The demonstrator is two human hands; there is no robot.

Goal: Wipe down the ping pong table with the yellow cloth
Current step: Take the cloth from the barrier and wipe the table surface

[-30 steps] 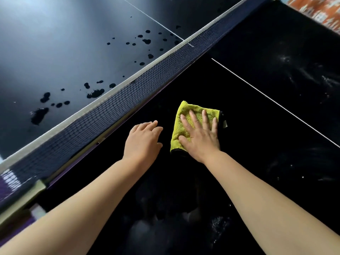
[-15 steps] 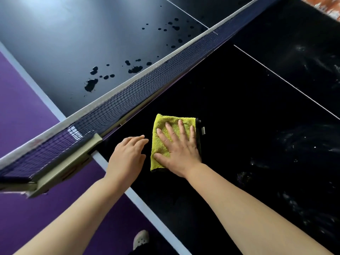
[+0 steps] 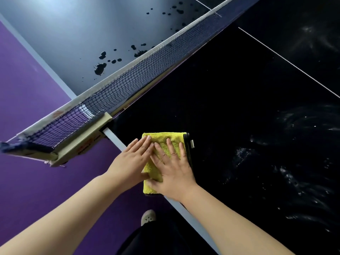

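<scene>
The folded yellow cloth (image 3: 162, 139) lies flat on the dark ping pong table (image 3: 230, 111), right at its white side edge, a little in front of the net post. My right hand (image 3: 172, 167) presses flat on the cloth with fingers spread. My left hand (image 3: 131, 161) rests beside it, its fingertips on the cloth's left part, touching the right hand. A black trim and a white tag show on the cloth's right side. The near half of the table carries faint white smears and specks.
The net (image 3: 132, 83) runs diagonally across the table, clamped by a beige post bracket (image 3: 82, 137) at the side edge. Dark wet blotches (image 3: 100, 68) dot the far half. Purple floor (image 3: 27, 181) lies to the left. My shoe (image 3: 148, 217) shows below the edge.
Both hands and the cloth have slid back from the net along the table toward its side edge. My left hand has closed in and now touches the cloth.
</scene>
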